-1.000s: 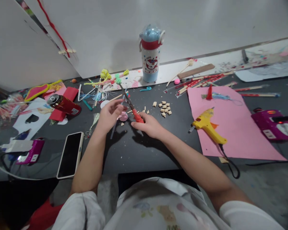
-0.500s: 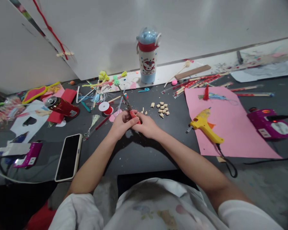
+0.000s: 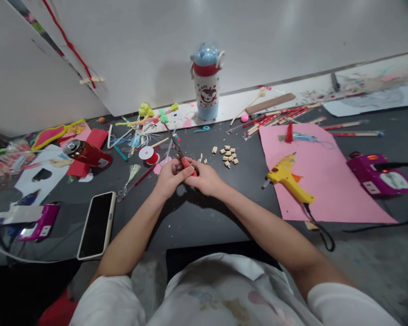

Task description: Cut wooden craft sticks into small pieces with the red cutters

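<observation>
Holding the red-handled scissors [image 3: 185, 162] over the middle of the dark table [image 3: 204, 231], with the blades angled away and to the left. Wrapping the right hand [image 3: 207, 177] around the handles, and laying the thumb and curled fingers of the left hand [image 3: 169, 179] against them from the other side. Judging the blades pressed together, or nearly so, from their single narrow outline. Cannot tell, behind so many fingers, of any small thing pinched in the left hand.

Could nip a left fingertip with a sudden squeeze or twist, given such crowding at the handles. Could tip over the spool of red thread [image 3: 152, 158], just left of the blades, with a careless leftward swing. Could scatter the small wooden pieces [image 3: 227, 153], lying loose just beyond the right hand, with an outward sweep of the knuckles. Could drag the yellow glue gun [image 3: 290, 178] off the pink sheet [image 3: 336, 190] by snagging its black cord [image 3: 321, 233], looped near the right forearm at the table's edge; might mean a burn if hot, though impossible to tell by sight.
</observation>
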Available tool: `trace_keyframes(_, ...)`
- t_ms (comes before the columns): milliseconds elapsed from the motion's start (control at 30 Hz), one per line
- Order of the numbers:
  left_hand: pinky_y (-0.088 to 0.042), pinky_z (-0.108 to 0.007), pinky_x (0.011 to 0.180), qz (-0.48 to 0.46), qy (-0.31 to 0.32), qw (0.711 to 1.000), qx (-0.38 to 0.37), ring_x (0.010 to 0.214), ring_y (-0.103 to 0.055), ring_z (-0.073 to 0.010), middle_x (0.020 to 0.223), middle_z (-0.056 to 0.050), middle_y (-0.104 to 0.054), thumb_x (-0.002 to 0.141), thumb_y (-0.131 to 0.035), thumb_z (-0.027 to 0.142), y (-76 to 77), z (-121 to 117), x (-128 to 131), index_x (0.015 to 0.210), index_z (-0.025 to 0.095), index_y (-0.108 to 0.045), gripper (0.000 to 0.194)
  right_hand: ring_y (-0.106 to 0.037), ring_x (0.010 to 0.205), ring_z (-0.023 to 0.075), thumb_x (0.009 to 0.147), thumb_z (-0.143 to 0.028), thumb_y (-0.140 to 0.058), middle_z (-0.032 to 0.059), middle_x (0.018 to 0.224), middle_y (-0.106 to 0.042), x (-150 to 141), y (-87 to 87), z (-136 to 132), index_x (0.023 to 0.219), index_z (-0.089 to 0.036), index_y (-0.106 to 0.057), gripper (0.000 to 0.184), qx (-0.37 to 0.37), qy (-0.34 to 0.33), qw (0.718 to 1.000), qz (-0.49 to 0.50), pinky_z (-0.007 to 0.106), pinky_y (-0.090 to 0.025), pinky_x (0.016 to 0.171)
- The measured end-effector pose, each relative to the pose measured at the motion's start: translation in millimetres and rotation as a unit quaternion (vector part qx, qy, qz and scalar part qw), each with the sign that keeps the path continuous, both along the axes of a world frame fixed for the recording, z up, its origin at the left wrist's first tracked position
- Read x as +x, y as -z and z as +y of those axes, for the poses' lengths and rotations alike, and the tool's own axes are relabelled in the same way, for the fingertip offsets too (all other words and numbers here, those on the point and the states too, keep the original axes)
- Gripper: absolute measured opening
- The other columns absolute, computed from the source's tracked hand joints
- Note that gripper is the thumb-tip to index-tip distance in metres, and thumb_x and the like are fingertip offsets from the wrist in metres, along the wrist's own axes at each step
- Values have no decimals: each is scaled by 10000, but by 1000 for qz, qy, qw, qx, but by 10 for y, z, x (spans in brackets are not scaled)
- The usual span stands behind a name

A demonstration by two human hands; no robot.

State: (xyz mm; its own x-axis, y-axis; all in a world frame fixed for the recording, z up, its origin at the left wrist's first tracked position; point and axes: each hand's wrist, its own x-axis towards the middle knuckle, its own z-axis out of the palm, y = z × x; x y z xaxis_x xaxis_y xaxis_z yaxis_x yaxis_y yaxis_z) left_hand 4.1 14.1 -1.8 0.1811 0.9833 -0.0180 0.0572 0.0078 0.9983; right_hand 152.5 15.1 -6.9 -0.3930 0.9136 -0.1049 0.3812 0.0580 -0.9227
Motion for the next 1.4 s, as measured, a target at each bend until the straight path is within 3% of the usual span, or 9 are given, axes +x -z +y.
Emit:
trace_keyframes(300, -541, -322, 800, 28, 20, 999, -14, 878, -686, -213, 968, -104, -718, 650, -757, 519, -42, 23, -38, 1052, 161, -618, 556, -616, 845, 207, 750, -490, -546, 70, 975, -670, -6, 32, 7, 1072, -169, -588, 457, 2, -8, 1000, -12, 312, -443, 733)
trace_keyframes(400, -539, -360, 856, 24, 16, 999, 42, 1021, -661, -247, 1124, -132, -675, 660, -716, 597, -39, 98, -157, 1155, 189, -560, 660, -594, 764, 191, 735, -531, -554, 52, 897, -655, -2, 5, 2, 989, -184, -565, 431, 13, 1, 999, -32, 298, -424, 670)
trace_keyframes(433, -533, -359, 873, 22, -17, 996, 85, 1049, -651, -243, 1146, -132, -664, 682, -678, 627, -37, 128, -207, 1158, 196, -556, 653, -587, 753, 190, 732, -541, -554, 48, 883, -648, 3, -12, 2, 962, -188, -555, 421, 20, 7, 999, -40, 296, -417, 659)
trace_keyframes(533, -513, -334, 908, 108, -141, 958, 224, 1076, -635, -210, 1178, -118, -638, 750, -654, 563, -60, 193, -342, 1214, 218, -533, 592, -574, 746, 195, 717, -545, -563, 43, 850, -628, 28, -63, 8, 899, -195, -518, 397, 36, 22, 997, -67, 296, -401, 640)
trace_keyframes(667, -501, -324, 897, 291, -246, 859, 343, 967, -648, -175, 1060, -73, -670, 786, -668, 417, -148, 180, -429, 1088, 208, -632, 370, -559, 722, 185, 705, -516, -577, 34, 831, -607, 60, -80, 12, 880, -202, -489, 370, 63, 24, 994, -82, 289, -385, 621)
trace_keyframes(733, -496, -321, 879, 338, -245, 829, 372, 903, -648, -165, 966, -52, -691, 799, -658, 359, -179, 154, -449, 1010, 213, -670, 257, -549, 712, 179, 697, -502, -583, 34, 842, -605, 67, -71, 5, 886, -201, -486, 368, 87, 21, 992, -87, 289, -381, 617)
trace_keyframes(867, -492, -313, 839, 372, -236, 801, 405, 866, -650, -169, 876, -39, -703, 811, -632, 272, -184, 128, -493, 913, 217, -695, 132, -531, 727, 187, 673, -468, -594, 48, 856, -600, 72, -61, -17, 880, -192, -478, 365, 144, 10, 984, -105, 301, -390, 631)
trace_keyframes(1167, -512, -295, 770, 387, -217, 789, 426, 805, -672, -164, 832, -30, -723, 813, -594, 216, -214, 119, -544, 843, 236, -708, 119, -546, 878, 253, 681, -458, -584, 111, 953, -589, 87, -58, -24, 1018, -143, -495, 470, 196, 0, 974, -112, 373, -443, 765)
trace_keyframes(1400, -516, -278, 700, 376, -156, 805, 432, 757, -668, -158, 770, -36, -716, 821, -546, 159, -307, 107, -553, 750, 212, -690, 169, -541, 903, 265, 660, -455, -603, 123, 976, -579, 93, -58, -23, 1060, -125, -493, 530, 204, 2, 972, -117, 395, -452, 795)
